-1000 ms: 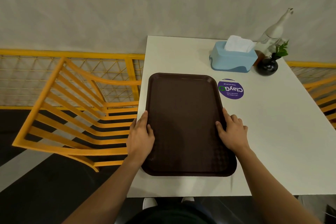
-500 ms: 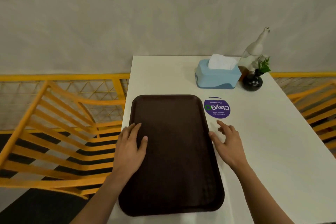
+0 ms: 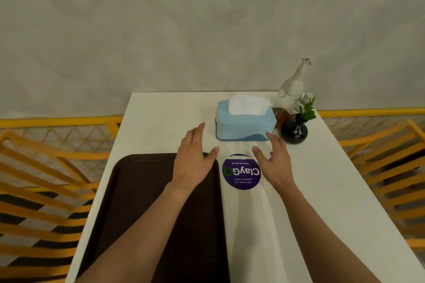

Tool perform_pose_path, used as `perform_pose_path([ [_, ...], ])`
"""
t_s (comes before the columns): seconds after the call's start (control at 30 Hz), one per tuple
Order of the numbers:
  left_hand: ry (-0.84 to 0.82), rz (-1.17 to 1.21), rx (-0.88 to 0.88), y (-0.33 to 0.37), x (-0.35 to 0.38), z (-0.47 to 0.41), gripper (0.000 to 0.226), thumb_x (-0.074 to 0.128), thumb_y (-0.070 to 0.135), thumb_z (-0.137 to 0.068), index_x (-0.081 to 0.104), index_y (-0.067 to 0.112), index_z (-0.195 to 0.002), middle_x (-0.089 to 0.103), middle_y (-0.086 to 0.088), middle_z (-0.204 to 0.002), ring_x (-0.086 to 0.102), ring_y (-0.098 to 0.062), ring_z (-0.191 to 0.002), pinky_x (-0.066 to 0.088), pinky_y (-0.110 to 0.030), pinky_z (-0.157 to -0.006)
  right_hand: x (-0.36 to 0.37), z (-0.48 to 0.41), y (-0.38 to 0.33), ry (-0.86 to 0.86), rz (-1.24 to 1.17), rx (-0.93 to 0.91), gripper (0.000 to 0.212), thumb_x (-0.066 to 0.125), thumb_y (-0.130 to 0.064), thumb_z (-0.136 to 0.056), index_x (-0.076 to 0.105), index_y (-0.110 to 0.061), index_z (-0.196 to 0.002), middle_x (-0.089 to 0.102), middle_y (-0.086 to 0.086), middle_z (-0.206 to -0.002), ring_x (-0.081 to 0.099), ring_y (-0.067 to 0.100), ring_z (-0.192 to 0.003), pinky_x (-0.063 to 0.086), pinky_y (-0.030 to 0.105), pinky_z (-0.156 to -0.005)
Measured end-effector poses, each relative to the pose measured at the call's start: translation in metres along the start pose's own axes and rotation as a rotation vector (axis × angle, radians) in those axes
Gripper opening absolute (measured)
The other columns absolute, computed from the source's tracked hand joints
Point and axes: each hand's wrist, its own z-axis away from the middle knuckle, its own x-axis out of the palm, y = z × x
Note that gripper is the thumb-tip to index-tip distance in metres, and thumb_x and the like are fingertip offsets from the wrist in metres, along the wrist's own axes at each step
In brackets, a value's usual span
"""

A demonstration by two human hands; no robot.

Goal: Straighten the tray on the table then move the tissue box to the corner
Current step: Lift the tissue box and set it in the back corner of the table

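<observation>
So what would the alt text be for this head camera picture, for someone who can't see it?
Two bare hands, left and right, reach open toward a light blue plastic tissue box near the far edge of a white rectangular table. A dark brown plastic tray lies under the left forearm, beside a round purple sticker; a small black vase stands right of the box.

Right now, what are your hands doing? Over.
Both hands open: left, right, nearing the tissue box, not touching. Tray lies straight. Black vase and bottle crowd the box's right side.
</observation>
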Motion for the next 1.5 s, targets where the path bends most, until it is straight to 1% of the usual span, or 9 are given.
perform_pose_path([
  [0.1, -0.006, 0.072, -0.06, 0.009, 0.023, -0.034, 0.092, 0.068, 0.052, -0.088, 0.015, 0.026, -0.16, 0.029, -0.003, -0.161, 0.036, -0.022, -0.145, 0.039, -0.04, -0.11, 0.0, -0.036, 0.008, 0.01, -0.052, -0.016, 0.065, 0.067, -0.041, -0.091, 0.038, -0.03, -0.148, 0.039, -0.002, -0.151, 0.044, 0.02, -0.134, 0.043, 0.041, -0.106],
  [0.27, -0.049, 0.147, -0.154, 0.015, 0.055, -0.073, 0.111, 0.079, 0.047, -0.081, 0.008, 0.018, -0.161, 0.021, -0.01, -0.165, 0.027, -0.029, -0.149, 0.031, -0.044, -0.116, 0.006, -0.067, 0.025, 0.014, -0.109, 0.052, 0.085, 0.071, -0.04, -0.089, 0.023, -0.023, -0.156, 0.034, 0.001, -0.157, 0.037, 0.021, -0.14, 0.032, 0.03, -0.106],
  [0.4, -0.113, 0.198, -0.201, 0.017, 0.077, -0.092, 0.116, 0.083, 0.04, -0.079, 0.006, 0.013, -0.161, 0.021, -0.011, -0.165, 0.026, -0.029, -0.15, 0.027, -0.041, -0.118, 0.009, -0.08, 0.037, -0.032, -0.162, 0.086, 0.086, 0.074, -0.036, -0.088, 0.023, -0.024, -0.157, 0.043, -0.002, -0.151, 0.042, 0.019, -0.137, 0.038, 0.034, -0.106],
  [0.57, -0.102, 0.251, -0.148, 0.015, 0.093, -0.101, 0.078, 0.082, 0.026, -0.082, 0.039, 0.012, -0.146, 0.058, -0.008, -0.136, 0.056, -0.029, -0.124, 0.05, -0.041, -0.098, 0.015, -0.087, 0.046, -0.018, -0.202, 0.028, 0.07, 0.075, -0.026, -0.088, 0.037, -0.028, -0.146, 0.056, -0.007, -0.134, 0.052, 0.011, -0.12, 0.045, 0.027, -0.095],
  [0.87, -0.067, 0.298, -0.123, 0.009, 0.089, -0.102, 0.07, 0.08, 0.022, -0.085, 0.044, 0.014, -0.145, 0.06, -0.007, -0.136, 0.057, -0.026, -0.123, 0.051, -0.037, -0.099, 0.022, -0.089, 0.049, -0.018, -0.175, 0.044, 0.07, 0.077, -0.028, -0.087, 0.039, -0.024, -0.146, 0.055, -0.003, -0.136, 0.054, 0.017, -0.123, 0.049, 0.039, -0.101],
  [1.03, -0.041, 0.296, -0.081, 0.004, 0.067, -0.101, 0.068, 0.079, 0.021, -0.085, 0.045, 0.015, -0.143, 0.061, -0.006, -0.134, 0.058, -0.024, -0.12, 0.049, -0.028, -0.093, 0.028, -0.083, 0.033, -0.009, -0.215, 0.047, 0.071, 0.077, -0.032, -0.088, 0.036, -0.033, -0.146, 0.052, -0.017, -0.128, 0.052, 0.006, -0.116, 0.052, 0.037, -0.099],
  [1.2, 0.001, 0.301, -0.032, -0.01, 0.026, -0.097, 0.069, 0.08, 0.023, -0.083, 0.046, 0.02, -0.143, 0.062, -0.001, -0.13, 0.056, -0.014, -0.109, 0.051, -0.028, -0.089, 0.041, -0.075, -0.002, 0.005, -0.212, -0.045, 0.071, 0.076, -0.041, -0.085, 0.035, -0.042, -0.143, 0.054, -0.018, -0.13, 0.057, 0.011, -0.118, 0.055, 0.04, -0.096],
  [1.37, 0.075, 0.273, -0.029, -0.084, -0.077, -0.1, 0.066, 0.08, 0.027, -0.081, 0.049, 0.025, -0.139, 0.06, 0.014, -0.116, 0.057, -0.01, -0.102, 0.042, -0.008, -0.074, 0.119, -0.059, -0.094, -0.028, -0.21, -0.146, 0.07, 0.075, -0.04, -0.085, 0.034, -0.046, -0.141, 0.052, -0.027, -0.123, 0.059, 0.009, -0.113, 0.055, 0.033, -0.092],
  [1.5, 0.093, 0.244, -0.039, -0.11, -0.105, -0.108, 0.067, 0.081, 0.03, -0.08, 0.049, 0.027, -0.139, 0.059, 0.016, -0.116, 0.055, -0.007, -0.101, 0.043, -0.01, -0.075, 0.143, -0.061, -0.12, -0.046, -0.236, -0.168, 0.07, 0.076, -0.041, -0.085, 0.036, -0.044, -0.142, 0.054, -0.024, -0.126, 0.06, 0.01, -0.114, 0.052, 0.028, -0.092],
])
